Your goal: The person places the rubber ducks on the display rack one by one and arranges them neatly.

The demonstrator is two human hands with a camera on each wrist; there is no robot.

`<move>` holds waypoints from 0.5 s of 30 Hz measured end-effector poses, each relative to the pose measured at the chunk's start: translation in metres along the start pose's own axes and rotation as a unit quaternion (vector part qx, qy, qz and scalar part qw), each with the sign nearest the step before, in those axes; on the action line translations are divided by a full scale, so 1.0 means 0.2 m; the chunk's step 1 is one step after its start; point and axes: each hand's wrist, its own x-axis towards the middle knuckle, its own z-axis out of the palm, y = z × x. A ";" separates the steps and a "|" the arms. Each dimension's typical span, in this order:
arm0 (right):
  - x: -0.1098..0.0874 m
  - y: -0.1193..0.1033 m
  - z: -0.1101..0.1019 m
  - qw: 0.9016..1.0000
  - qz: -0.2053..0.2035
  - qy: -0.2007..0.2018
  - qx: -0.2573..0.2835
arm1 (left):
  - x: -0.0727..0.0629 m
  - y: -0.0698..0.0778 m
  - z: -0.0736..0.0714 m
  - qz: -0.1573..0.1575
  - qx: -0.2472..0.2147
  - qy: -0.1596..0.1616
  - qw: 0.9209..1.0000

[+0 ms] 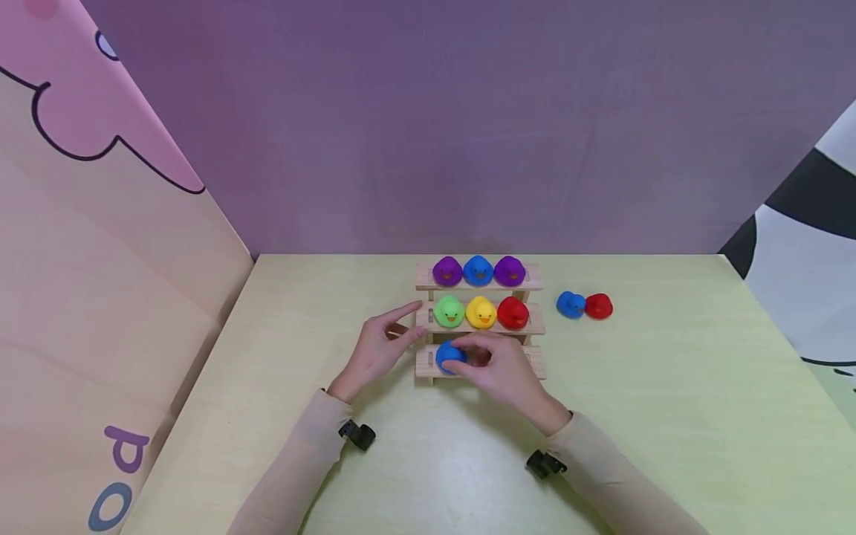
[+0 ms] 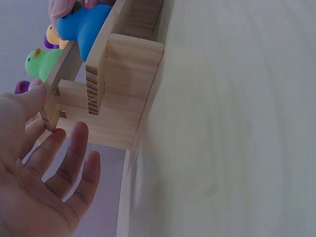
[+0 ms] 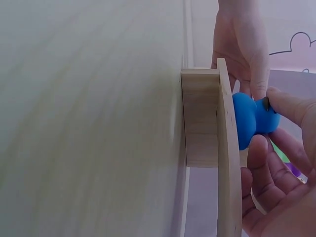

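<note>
A three-step wooden rack [image 1: 537,362] stands on the table. My right hand [image 1: 504,368] pinches a blue rubber duck [image 1: 449,358] between thumb and fingers at the left part of the lowest step; in the right wrist view the duck's base is right at the plank. At the rack's left end, my left hand [image 1: 376,348] holds the end of the middle plank [image 2: 51,109] between thumb and forefinger, its other fingers spread. On the middle step sit a green duck [image 1: 449,312], a yellow duck [image 1: 481,313] and a red duck [image 1: 513,313].
On the top step are a purple duck [image 1: 447,272], a blue duck [image 1: 478,271] and another purple duck [image 1: 510,272]. Right of the rack, a blue duck [image 1: 571,305] and a red duck [image 1: 598,306] lie on the table [image 1: 669,416]. A purple wall [image 1: 468,134] rises behind.
</note>
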 end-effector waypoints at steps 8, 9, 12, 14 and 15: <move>0.00 0.00 0.00 1.000 0.002 -0.001 -0.001 | 0.01 0.00 0.00 0.003 0.001 -0.005 1.000; 0.00 0.00 0.00 1.000 0.002 0.000 0.000 | 0.01 0.00 0.00 0.002 0.002 -0.005 1.000; 0.00 0.00 0.00 1.000 0.001 0.001 0.003 | 0.01 -0.01 0.00 -0.001 0.002 -0.005 1.000; 0.00 0.00 0.00 1.000 -0.001 0.002 0.002 | 0.01 -0.01 0.00 -0.002 0.004 -0.004 1.000; 0.00 0.00 0.00 1.000 -0.001 0.001 0.003 | 0.01 -0.01 0.00 -0.002 0.004 -0.004 1.000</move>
